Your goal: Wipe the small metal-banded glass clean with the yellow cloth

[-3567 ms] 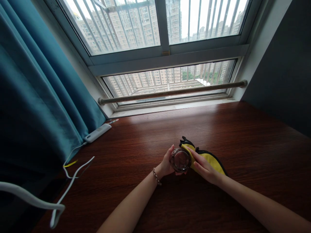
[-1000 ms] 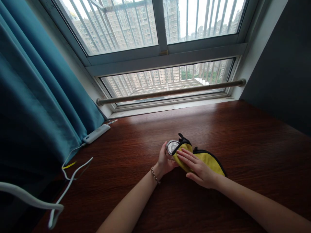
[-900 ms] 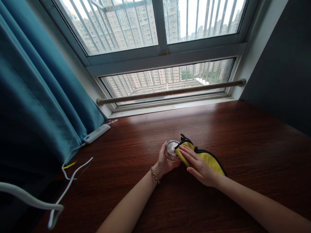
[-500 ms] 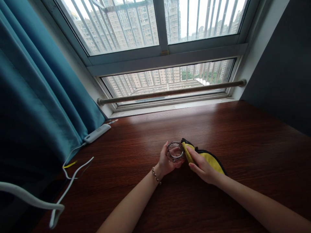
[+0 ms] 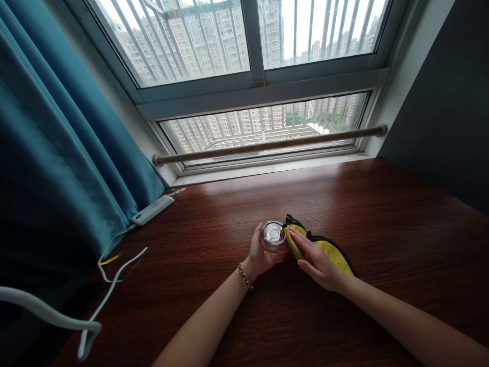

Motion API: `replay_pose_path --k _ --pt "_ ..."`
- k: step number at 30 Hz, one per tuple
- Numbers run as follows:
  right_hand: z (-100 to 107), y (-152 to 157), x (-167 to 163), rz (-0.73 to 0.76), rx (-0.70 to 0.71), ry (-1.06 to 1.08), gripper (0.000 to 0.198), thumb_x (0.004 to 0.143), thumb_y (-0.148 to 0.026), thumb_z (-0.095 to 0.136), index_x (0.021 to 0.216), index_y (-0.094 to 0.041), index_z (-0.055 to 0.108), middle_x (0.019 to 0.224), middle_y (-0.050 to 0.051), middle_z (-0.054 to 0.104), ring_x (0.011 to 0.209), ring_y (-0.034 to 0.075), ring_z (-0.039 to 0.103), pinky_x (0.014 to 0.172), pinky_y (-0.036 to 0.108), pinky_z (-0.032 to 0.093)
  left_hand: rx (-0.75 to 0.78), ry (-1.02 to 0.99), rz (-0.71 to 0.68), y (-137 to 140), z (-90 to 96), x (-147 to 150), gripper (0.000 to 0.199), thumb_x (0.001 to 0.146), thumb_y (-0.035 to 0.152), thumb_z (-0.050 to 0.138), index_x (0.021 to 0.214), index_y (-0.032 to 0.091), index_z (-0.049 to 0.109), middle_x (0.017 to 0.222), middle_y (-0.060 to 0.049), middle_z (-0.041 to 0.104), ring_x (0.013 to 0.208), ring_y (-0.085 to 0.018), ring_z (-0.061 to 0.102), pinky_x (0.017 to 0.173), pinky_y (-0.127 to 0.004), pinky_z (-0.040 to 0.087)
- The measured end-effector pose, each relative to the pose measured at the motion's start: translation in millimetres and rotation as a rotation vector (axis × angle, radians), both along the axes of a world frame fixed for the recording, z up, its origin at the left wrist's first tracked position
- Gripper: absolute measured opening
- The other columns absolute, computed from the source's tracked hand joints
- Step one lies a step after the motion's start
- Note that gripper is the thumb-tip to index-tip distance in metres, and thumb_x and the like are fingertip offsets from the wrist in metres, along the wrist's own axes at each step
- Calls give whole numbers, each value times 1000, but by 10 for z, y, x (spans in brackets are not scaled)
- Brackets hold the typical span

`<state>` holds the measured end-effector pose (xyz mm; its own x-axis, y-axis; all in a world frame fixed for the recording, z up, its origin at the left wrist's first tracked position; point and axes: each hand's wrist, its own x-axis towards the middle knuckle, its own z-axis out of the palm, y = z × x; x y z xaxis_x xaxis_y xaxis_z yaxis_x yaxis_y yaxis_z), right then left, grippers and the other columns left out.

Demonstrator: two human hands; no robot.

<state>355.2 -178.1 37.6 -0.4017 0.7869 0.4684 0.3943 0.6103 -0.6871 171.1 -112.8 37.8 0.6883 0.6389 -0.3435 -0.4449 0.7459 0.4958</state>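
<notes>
My left hand (image 5: 260, 253) grips a small clear glass (image 5: 272, 236) from its left side, just above the dark wooden desk (image 5: 382, 224). The glass is tipped so that its round end shines white toward me. My right hand (image 5: 318, 260) presses a yellow cloth with black trim (image 5: 331, 251) against the right side of the glass. The cloth's free end trails along the desk under my right wrist. A bead bracelet (image 5: 245, 277) circles my left wrist.
A teal curtain (image 5: 57, 153) hangs at the left. A white power strip (image 5: 151, 210) lies at its foot, with white cables (image 5: 114, 278) running off the desk's left edge. A metal rail (image 5: 267, 145) crosses the window at the back. A dark wall (image 5: 446, 107) stands at the right.
My left hand has kept turning and tilting the glass, which now shows a bright end. My right hand has slid the yellow cloth from over the glass to its right side.
</notes>
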Motion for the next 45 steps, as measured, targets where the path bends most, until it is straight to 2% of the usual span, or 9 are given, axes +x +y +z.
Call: replay_pose_path --k 3,7,12,17,22,27,35,42,45 --pt "-53 10 17 -27 1 19 54 94 -39 33 143 -23 17 145 5 26 132 24 25 107 44 26 40 -2 -73 -24 27 15 67 78 68 30 93 11 61 69 -13 61 51 -20 55 40 -21 27" --pt "-95 19 31 -31 -13 54 53 95 -42 32 143 -25 18 144 4 29 131 23 28 107 42 27 102 -5 -128 -46 25 24 66 79 67 29 90 11 61 70 -13 62 52 -21 55 41 -22 29" --pt "-73 12 30 3 -48 72 53 95 -46 32 142 -24 20 145 4 28 131 23 26 108 43 24 -12 14 48 -9 -24 -3 64 79 65 34 95 9 61 75 -13 62 58 -18 55 49 -24 36" --pt "-47 2 23 50 -89 64 53 94 -43 33 142 -24 21 145 4 28 131 23 26 108 41 24 -8 -32 48 38 -42 -25 67 78 67 32 82 8 61 63 -10 57 45 -10 41 45 -21 29" --pt "-90 19 27 -17 -53 86 51 95 -38 34 142 -23 22 144 4 29 131 22 27 108 40 24 7 6 -27 -18 -21 24 66 78 67 33 89 9 61 69 -12 61 54 -18 53 47 -23 33" --pt "-111 30 39 -45 -53 90 50 95 -37 34 141 -21 23 143 6 31 130 21 29 107 39 26 18 12 -91 -34 -28 37 65 79 66 33 91 8 61 73 -14 62 58 -22 57 46 -24 33" --pt "-49 10 23 37 -103 70 53 94 -41 34 142 -21 21 144 5 29 131 22 26 108 40 24 -5 -74 17 59 -75 -21 69 78 68 30 88 8 61 67 -9 59 47 -10 45 47 -21 32" --pt "-98 37 30 -39 -62 105 52 94 -37 35 141 -21 23 144 6 29 131 22 26 108 41 24 22 4 -34 -44 -42 58 61 81 63 32 93 10 60 72 -13 62 55 -21 56 47 -25 34" --pt "-94 41 34 -55 -61 88 50 94 -37 35 141 -22 23 144 5 30 131 22 28 108 40 25 18 5 -32 -44 -39 54 60 81 62 33 93 10 60 73 -13 62 57 -20 56 49 -25 35"
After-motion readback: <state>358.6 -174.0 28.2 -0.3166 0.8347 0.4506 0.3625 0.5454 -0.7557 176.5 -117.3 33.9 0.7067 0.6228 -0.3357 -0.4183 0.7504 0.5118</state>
